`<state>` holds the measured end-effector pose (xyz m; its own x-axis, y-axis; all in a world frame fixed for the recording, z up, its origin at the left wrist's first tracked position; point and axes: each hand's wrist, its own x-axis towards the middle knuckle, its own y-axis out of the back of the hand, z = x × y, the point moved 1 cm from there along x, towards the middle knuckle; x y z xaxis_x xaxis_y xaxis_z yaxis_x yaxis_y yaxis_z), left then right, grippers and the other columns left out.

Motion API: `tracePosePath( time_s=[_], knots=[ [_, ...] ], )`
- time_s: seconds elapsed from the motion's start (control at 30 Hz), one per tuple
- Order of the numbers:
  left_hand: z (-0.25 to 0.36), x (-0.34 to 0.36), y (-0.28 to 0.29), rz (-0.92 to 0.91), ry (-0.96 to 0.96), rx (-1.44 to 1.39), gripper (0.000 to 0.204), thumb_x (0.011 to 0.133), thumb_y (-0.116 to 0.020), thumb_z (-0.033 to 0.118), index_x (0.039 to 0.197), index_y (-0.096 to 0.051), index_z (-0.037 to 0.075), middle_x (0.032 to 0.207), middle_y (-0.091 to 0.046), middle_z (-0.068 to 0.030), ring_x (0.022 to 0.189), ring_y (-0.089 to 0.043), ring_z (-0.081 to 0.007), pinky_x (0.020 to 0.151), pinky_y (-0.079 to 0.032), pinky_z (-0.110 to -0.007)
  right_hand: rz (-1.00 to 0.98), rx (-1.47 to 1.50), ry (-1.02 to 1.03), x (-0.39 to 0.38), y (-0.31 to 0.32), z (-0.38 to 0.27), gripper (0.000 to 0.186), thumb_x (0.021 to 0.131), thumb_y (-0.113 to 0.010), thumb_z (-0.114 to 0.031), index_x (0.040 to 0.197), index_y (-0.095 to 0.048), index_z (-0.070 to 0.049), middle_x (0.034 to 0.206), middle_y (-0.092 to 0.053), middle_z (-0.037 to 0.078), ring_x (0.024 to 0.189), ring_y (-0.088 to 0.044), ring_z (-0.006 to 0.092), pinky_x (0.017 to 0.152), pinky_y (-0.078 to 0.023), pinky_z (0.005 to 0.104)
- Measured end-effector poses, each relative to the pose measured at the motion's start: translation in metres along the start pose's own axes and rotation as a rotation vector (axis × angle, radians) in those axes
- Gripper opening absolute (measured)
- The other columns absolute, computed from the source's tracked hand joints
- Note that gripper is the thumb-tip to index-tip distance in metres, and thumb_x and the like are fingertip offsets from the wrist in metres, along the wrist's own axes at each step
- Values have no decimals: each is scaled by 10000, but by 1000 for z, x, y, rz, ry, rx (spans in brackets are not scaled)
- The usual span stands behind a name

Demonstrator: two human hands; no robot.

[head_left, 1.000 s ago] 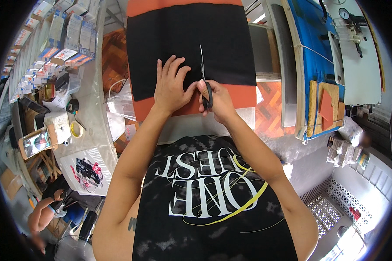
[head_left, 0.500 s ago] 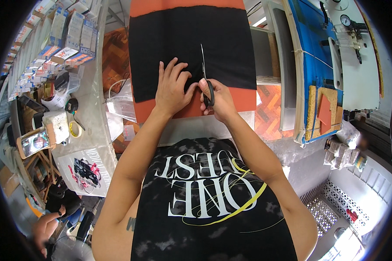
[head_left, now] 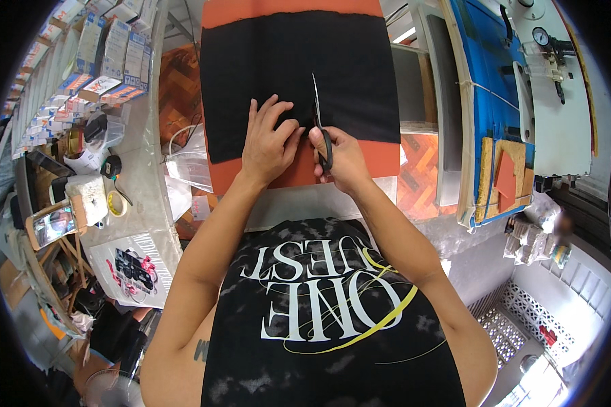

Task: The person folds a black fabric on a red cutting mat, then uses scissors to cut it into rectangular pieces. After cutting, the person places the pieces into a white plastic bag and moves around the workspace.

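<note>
A piece of black cloth lies spread over an orange board before me. My left hand rests on its near edge. Thumb and forefinger come together there on the cloth, while the other fingers stretch forward over it. Close beside it, my right hand grips a pair of scissors by the black handles. Their blades point away from me over the cloth and look nearly closed. Whether any cloth is between them is hard to tell.
Stacked boxes fill the bench at the left, with a phone, a tape roll and a printed sheet nearer. A blue-covered panel and a pressure gauge stand at the right. Part of another person shows at lower left.
My left thumb has drawn back from the scissors toward the forefinger. The scissors have shifted slightly toward me. At lower left, the other person has moved.
</note>
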<state>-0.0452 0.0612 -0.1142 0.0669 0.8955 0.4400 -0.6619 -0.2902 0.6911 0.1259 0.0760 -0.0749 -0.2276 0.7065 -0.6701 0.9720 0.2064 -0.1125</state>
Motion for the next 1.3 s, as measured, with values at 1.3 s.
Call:
tracePosePath(
  time_s=[1.3],
  knots=[
    [1,1,8,30,-39,-115,152,822,-758,91,921,-644,73,1241,-616,-125,1222,-591,-347,1117,-369,-595,-34,55,68,32,-4,-24,513,922,-695,-547,945,-598,-44,672,-580,20,475,-575,108,374,-430,236]
  ],
)
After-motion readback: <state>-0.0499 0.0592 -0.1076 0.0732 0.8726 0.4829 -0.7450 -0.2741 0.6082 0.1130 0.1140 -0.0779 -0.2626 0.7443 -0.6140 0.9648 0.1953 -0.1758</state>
